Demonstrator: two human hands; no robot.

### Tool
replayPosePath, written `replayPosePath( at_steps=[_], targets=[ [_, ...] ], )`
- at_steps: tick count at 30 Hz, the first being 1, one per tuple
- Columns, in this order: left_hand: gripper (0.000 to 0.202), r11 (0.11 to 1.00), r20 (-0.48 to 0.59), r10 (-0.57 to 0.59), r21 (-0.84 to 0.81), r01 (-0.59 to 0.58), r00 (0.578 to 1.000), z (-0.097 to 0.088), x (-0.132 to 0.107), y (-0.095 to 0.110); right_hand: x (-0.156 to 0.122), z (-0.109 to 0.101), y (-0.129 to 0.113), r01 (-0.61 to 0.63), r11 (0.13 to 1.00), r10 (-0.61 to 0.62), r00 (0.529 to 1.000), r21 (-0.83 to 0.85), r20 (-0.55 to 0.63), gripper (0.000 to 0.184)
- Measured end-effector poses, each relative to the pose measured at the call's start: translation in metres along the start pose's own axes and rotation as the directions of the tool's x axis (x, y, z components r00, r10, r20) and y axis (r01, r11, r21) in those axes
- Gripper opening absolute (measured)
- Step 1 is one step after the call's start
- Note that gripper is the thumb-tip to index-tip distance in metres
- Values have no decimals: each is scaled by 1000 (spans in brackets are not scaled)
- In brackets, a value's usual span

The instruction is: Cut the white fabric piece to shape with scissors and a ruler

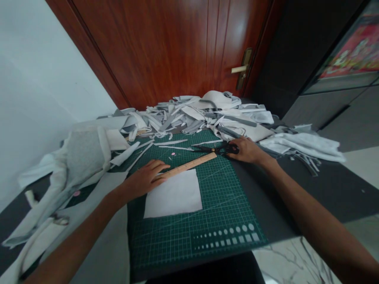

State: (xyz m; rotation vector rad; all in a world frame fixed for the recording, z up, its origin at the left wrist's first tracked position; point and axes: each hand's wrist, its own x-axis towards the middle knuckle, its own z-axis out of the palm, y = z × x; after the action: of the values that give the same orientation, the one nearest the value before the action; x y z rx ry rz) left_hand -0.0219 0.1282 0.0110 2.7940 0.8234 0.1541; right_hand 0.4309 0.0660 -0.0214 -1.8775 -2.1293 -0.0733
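A wooden ruler (pixel 189 163) slants along the top edge of a white fabric square (pixel 177 195). My left hand (pixel 148 175) grips the ruler's left end, thumb below it and fingers above. Beyond the ruler's right end, black scissors (pixel 217 150) lie low over the green cutting mat (pixel 225 205), blades pointing left. The fingers of my right hand (pixel 244 150) are closed around the scissor handles, partly hiding them. Thin white strips (pixel 174 147) and a small pink piece (pixel 173 154) lie on the mat near the blades.
A heap of grey and white fabric scraps (pixel 189 112) lines the back of the dark table (pixel 319 197). Larger white fabric (pixel 100 232) spreads across the left side, and folded white cloth (pixel 308 142) lies at right. Behind stands a brown wooden door (pixel 162 51).
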Motion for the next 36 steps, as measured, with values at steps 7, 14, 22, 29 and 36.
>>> replayPosePath(
  at_steps=[7, 14, 22, 29, 36],
  targets=[
    [36, 999, -40, -1, 39, 3, 999, 6, -16, 4, 0, 3, 4, 46, 999, -46, 999, 1, 25, 46],
    [28, 999, -23, -34, 0, 34, 999, 11, -12, -2, 0, 6, -2, -7, 999, 6, 1000, -31, -26, 50],
    [30, 993, -174, -83, -98, 67, 981, -1, -21, -14, 0, 7, -1, 8, 999, -10, 999, -45, -40, 51],
    [40, 962, -51, 203, -177, -209, 978, 25, -46, 20, 0, 9, 2, 30, 998, -31, 999, -47, -27, 50],
    [35, 958, -196, 197, -172, -231, 961, 31, -57, 40, 0, 10, 5, 36, 999, -37, 999, -41, -39, 54]
  ],
)
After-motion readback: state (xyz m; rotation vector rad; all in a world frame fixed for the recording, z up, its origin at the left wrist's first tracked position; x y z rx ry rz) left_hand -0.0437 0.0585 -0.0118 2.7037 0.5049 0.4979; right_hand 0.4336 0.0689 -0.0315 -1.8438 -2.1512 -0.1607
